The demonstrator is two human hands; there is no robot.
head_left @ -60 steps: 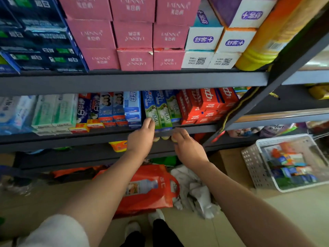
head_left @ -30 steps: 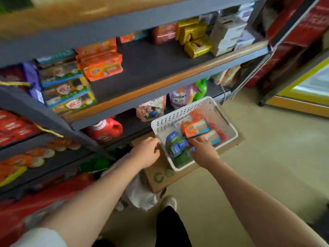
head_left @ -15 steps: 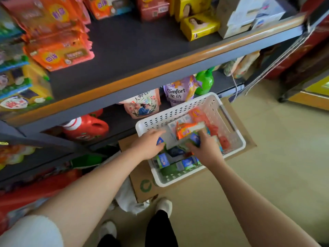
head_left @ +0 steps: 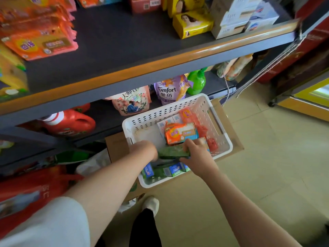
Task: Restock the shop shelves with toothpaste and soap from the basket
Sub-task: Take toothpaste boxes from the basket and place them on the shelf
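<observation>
Both hands are down in the white basket (head_left: pixel 178 107), which sits on a flattened carton (head_left: pixel 229 125) on the floor in the lower middle of the frame. Between them is a long green box (head_left: pixel 173 152), probably toothpaste, and it looks a little blurred. The right hand (head_left: pixel 196 155) has its fingers curled over the right end of this box; the left hand (head_left: pixel 145 151) is at the left end, but its fingers are hidden behind the knuckles, so I cannot tell if it grips the box or only touches it. Just above the box in the frame lies an orange soap pack (head_left: pixel 180 133), and more blue and green boxes (head_left: pixel 175 170) lie at the near wall of the basket. The main risk, I think, is that the green box is held mostly at one end: if the left hand is not really holding, the box can tilt and slip back into the basket or over its rim to the floor. The soap pack lies just beside the box, maybe touching it, so lifting the box can drag or turn this pack over. The basket itself is light and could slide on the carton if a hand pushes on its wall. The shelf (head_left: pixel 142 68) at upper middle has a hard edge, and a long box may knock on it on the way up.
</observation>
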